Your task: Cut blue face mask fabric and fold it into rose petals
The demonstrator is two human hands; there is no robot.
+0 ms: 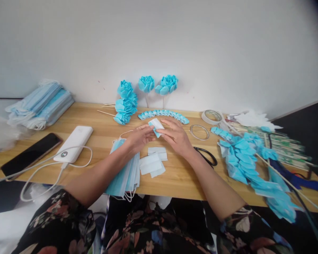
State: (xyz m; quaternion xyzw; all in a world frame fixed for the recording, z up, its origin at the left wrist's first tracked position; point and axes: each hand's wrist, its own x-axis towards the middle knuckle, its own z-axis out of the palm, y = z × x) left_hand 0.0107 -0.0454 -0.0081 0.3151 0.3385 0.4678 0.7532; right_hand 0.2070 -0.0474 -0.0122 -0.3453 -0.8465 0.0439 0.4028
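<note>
Between my two hands is a small piece of blue and white mask fabric, held up above the middle of the table. My left hand pinches its left side. On its right edge, my right hand has its fingers closed. Below the hands lie several white cut fabric pieces, overlapping one another. A fan of blue face masks rests under my left forearm. Just beyond the fingers, a curved row of folded blue petals lies on the wood.
Blue fabric flowers on sticks lean at the wall. Stacked masks, a phone and a white power bank are left. Rightward are tape, a wire coil, black-handled scissors and blue petal strips.
</note>
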